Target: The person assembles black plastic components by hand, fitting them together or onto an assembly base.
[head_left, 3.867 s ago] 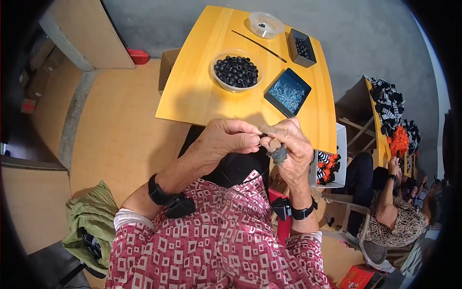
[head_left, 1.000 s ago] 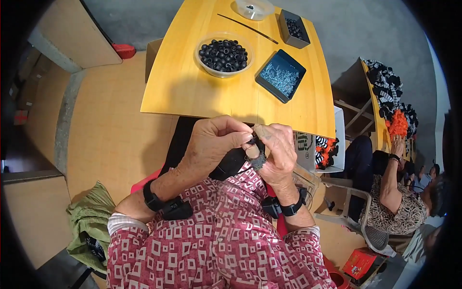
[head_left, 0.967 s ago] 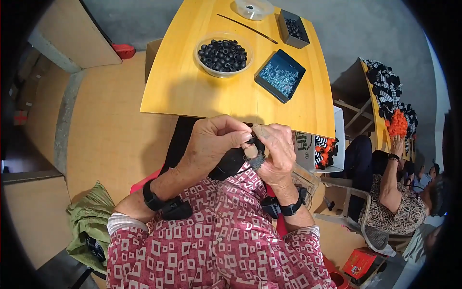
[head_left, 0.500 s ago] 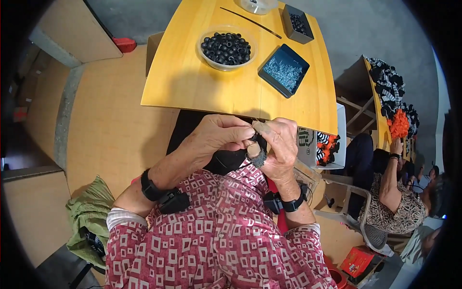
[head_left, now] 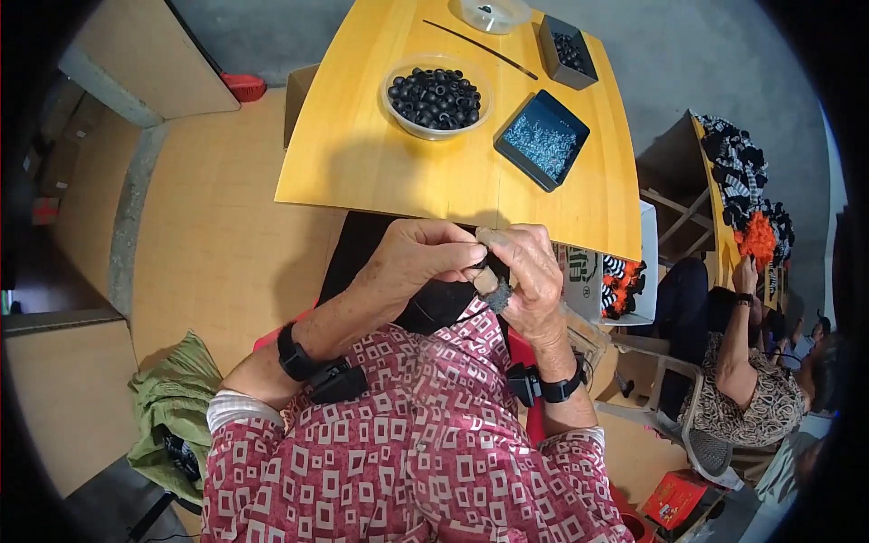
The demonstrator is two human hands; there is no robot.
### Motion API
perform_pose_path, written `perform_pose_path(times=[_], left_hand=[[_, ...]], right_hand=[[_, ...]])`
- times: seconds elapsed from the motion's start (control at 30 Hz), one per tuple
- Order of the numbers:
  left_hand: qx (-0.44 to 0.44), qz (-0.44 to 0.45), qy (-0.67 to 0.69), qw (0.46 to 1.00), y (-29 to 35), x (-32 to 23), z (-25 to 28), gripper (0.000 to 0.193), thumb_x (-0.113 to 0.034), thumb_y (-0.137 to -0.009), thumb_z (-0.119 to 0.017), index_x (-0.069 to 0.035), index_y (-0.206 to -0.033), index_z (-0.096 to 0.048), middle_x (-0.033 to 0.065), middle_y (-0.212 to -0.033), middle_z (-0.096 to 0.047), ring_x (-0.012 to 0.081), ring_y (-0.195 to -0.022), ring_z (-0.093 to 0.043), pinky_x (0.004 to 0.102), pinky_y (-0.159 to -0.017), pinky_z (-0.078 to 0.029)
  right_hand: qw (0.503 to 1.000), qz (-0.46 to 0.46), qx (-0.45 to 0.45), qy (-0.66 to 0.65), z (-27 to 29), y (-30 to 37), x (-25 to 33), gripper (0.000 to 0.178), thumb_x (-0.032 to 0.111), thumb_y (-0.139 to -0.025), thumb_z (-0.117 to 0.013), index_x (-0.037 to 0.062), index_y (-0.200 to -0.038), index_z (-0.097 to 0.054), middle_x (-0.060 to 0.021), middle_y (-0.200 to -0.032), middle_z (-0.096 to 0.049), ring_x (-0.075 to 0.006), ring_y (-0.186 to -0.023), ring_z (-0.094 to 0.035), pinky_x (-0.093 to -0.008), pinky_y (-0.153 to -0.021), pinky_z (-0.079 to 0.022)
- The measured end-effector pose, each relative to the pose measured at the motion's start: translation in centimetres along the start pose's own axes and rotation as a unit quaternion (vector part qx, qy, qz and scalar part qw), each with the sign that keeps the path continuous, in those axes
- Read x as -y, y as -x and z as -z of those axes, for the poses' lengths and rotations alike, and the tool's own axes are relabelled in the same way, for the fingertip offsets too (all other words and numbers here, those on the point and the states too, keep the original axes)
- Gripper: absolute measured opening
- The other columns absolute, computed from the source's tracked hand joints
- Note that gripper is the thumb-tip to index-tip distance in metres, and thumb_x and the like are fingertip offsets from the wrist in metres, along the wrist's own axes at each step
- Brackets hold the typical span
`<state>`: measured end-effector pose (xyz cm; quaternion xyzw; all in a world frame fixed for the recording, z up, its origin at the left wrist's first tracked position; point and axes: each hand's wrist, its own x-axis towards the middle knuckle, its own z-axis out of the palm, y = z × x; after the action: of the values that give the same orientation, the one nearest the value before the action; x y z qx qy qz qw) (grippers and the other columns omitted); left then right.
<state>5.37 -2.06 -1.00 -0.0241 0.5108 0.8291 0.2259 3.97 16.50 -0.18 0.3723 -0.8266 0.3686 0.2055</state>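
Close together over my lap, just before the table's front edge, are my left hand (head_left: pixel 412 262) and my right hand (head_left: pixel 528 276). Thumb and forefinger of the left are pinched at something small and dark, mostly hidden by the fingers. My right fingers are curled around the same spot. A beige, stubby piece (head_left: pixel 486 279), perhaps a covered fingertip, shows between the hands. Against the right palm lies a fuzzy grey piece (head_left: pixel 496 295). A thin dark cord (head_left: pixel 455 321) trails from there toward the lower left.
On the yellow table (head_left: pixel 344 185) stand a clear bowl (head_left: pixel 395 115) of black beads, a dark tray (head_left: pixel 510 161) of tiny shiny pieces, a black box (head_left: pixel 554 65) and a thin dark stick (head_left: pixel 480 48). A white box (head_left: pixel 648 262) stands at right. Another person (head_left: pixel 751 380) sits beyond.
The view has shifted slightly, so the table and bowl appear a little lower and farther right. My hands stay pinched together, with the fingers moved a little.
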Motion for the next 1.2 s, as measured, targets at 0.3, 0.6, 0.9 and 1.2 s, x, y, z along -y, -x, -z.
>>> perform_pose_path(times=[0.3,0.6,0.9,1.2], left_hand=[[0.023,0.017,0.005,1.0,0.0,-0.6,-0.2,0.019,-0.02,-0.088,-0.068,-0.002,-0.096,-0.069,-0.0006,-0.081,-0.064,0.0038,-0.069,-0.056,0.0172,-0.065,-0.046],[-0.008,-0.026,0.021,0.999,-0.9,-0.6,-2.0,0.037,-0.034,-0.098,-0.05,-0.002,-0.114,-0.06,0.0041,-0.1,-0.061,0.008,-0.095,-0.056,0.0249,-0.085,-0.046],[0.059,-0.166,-0.047,0.983,-1.7,-1.0,-4.1,0.052,-0.038,-0.103,-0.029,0.005,-0.117,-0.055,0.01,-0.11,-0.06,0.014,-0.102,-0.056,0.0279,-0.095,-0.042],[0.106,-0.114,0.111,0.982,-0.9,-2.5,-5.3,0.056,-0.04,-0.104,-0.021,0.005,-0.119,-0.052,0.0109,-0.111,-0.057,0.0158,-0.106,-0.055,0.0289,-0.096,-0.042]], right_hand=[[0.999,0.024,-0.024,0.021,0.3,0.2,-0.3,0.032,0.021,-0.071,-0.079,0.0014,-0.093,-0.066,-0.0096,-0.086,-0.067,-0.0272,-0.08,-0.061,-0.0352,-0.071,-0.049],[0.999,0.023,-0.049,0.01,-0.1,-0.6,1.0,0.027,0.02,-0.072,-0.077,0.0014,-0.088,-0.065,-0.0108,-0.084,-0.066,-0.0275,-0.077,-0.06,-0.0353,-0.069,-0.048],[0.996,0.003,-0.085,0.024,-0.2,-1.8,2.2,0.022,0.018,-0.076,-0.073,0.0019,-0.084,-0.062,-0.009,-0.077,-0.061,-0.0246,-0.074,-0.059,-0.0333,-0.064,-0.047],[0.995,-0.007,-0.1,0.011,-0.4,-2.4,2.6,0.025,0.021,-0.075,-0.074,0.001,-0.083,-0.062,-0.0092,-0.077,-0.061,-0.0236,-0.071,-0.059,-0.0313,-0.061,-0.047]])
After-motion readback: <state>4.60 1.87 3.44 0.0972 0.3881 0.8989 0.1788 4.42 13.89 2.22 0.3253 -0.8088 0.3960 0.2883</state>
